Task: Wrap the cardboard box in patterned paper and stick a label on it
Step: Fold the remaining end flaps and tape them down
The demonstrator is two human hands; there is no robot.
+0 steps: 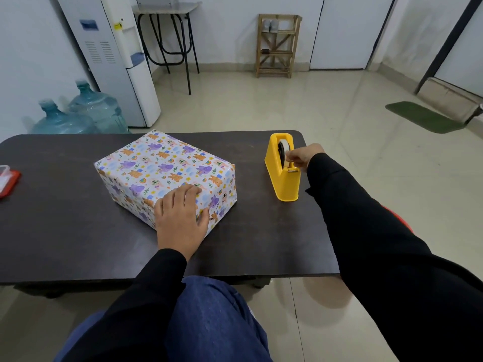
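On the table (pixel 65 231), the paper-covered box (pixel 162 165) sits mid-frame; my left hand (pixel 180 218) lies flat on its near corner, pinning the paper. Right of centre stands the yellow dispenser (pixel 283 184), where my right hand (pixel 304 156) pinches the tape (pixel 287 150). I should pull steadily, then tear against the cutter (pixel 292 171). A red-lidded container (pixel 9 181), far left, obstructs nothing.

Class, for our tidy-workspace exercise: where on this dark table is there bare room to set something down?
Widest bare patch: table between the red-lidded container and the wrapped box, running to the near edge. A narrower strip lies between box and yellow tape dispenser. Crowded: the right end, where the right grip pinches tape.
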